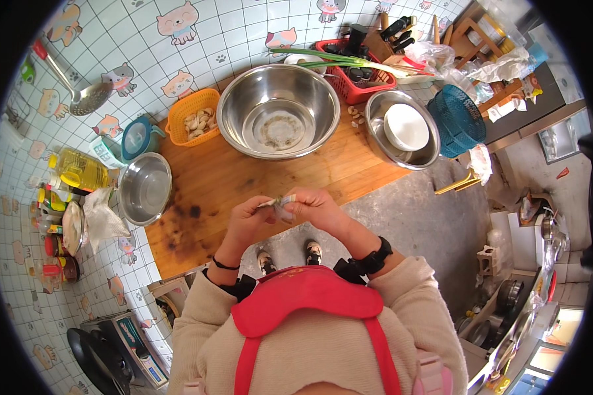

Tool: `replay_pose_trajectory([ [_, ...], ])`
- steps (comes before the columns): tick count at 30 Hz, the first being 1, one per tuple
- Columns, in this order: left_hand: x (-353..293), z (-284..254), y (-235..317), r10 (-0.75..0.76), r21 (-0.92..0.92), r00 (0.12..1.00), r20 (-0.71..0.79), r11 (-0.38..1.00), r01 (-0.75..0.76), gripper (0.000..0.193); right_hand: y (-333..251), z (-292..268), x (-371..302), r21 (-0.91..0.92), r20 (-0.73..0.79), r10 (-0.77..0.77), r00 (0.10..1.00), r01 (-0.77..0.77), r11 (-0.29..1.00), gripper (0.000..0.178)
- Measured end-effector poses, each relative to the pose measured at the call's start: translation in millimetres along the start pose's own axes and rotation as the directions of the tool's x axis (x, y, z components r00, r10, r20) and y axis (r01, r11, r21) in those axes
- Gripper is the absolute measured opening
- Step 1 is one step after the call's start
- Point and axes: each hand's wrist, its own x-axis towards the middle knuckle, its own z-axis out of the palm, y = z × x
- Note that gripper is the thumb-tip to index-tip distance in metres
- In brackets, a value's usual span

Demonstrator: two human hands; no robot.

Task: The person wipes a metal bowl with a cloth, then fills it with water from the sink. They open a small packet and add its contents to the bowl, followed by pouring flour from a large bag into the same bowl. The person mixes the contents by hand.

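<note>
Both of my hands meet at the front edge of the wooden worktop, fingers pinched together. Between them is a small greyish-white piece (281,208), limp and shiny, too small to name surely. My left hand (249,214) grips its left end, and my right hand (315,205) pinches it from the right. Beyond them stands a large steel basin (234,125) with a little cloudy residue on its bottom. An orange basket (172,125) to its left holds pale garlic cloves (199,123). On the right, a white bowl (406,127) sits inside a smaller steel basin (377,141).
An empty-looking steel bowl (145,189) stands at the worktop's left edge, near an oil jug (80,172). Green onions (336,58) lie across a red basket (359,94) of jars. Blue-green baskets (458,122) stand at the right end. The worktop (244,181) has dark burn marks.
</note>
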Motion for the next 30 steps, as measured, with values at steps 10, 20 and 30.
replay_pose_trajectory([
  [10,0,9,6,-0.077,-0.089,0.997,0.01,0.993,0.078,0.015,-3,0,0,-0.107,-0.226,-0.139,0.964,0.117,0.987,0.006],
  [20,-6,9,2,0.055,-0.205,0.998,-0.025,0.977,-0.059,0.02,-24,-7,1,-0.554,0.042,-0.441,0.897,0.388,0.737,0.006],
  [30,-17,5,13,0.229,0.059,0.973,0.035,0.971,-0.23,0.031,-27,-7,-4,-0.607,0.122,-0.421,0.899,0.403,0.685,0.014],
])
